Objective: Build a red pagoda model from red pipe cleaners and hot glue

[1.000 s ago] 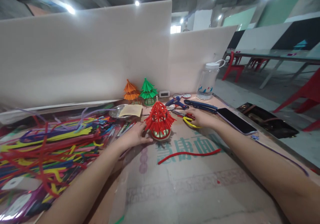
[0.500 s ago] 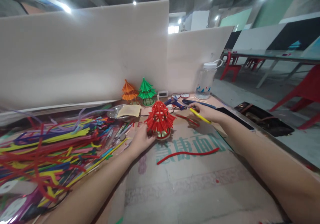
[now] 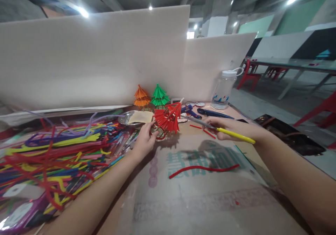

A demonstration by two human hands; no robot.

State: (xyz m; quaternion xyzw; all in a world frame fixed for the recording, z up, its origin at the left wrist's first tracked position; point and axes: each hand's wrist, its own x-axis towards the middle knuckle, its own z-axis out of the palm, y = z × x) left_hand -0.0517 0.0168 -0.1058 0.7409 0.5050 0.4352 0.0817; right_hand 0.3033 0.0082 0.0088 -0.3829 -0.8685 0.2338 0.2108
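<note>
My left hand (image 3: 145, 137) is closed on the base of a red tiered pagoda model (image 3: 169, 117) made of fuzzy pipe cleaners. The pagoda leans to the right, a pale tip showing at its peak. In my right hand (image 3: 228, 126) is a yellow-handled tool (image 3: 236, 135) with a slim grey blade pointing left toward the pagoda; whether it has a second handle is hidden. Short red pipe cleaner pieces (image 3: 209, 133) lie below the blade. A longer red pipe cleaner (image 3: 204, 167) curves across the plastic-covered table (image 3: 194, 207) in front.
Orange (image 3: 142, 96) and green (image 3: 160, 95) pagodas stand by the white partition (image 3: 105, 60). Many coloured pipe cleaners (image 3: 65, 154) heap on the left. A blue glue gun (image 3: 191, 111), a dark blue cutter (image 3: 214, 113) and a water bottle (image 3: 222, 91) are at the back right.
The red pagoda has gone from upright to tilted right in my left hand. My right hand has turned the yellow-handled tool so its blade now points left at the pagoda. The view shifted slightly.
</note>
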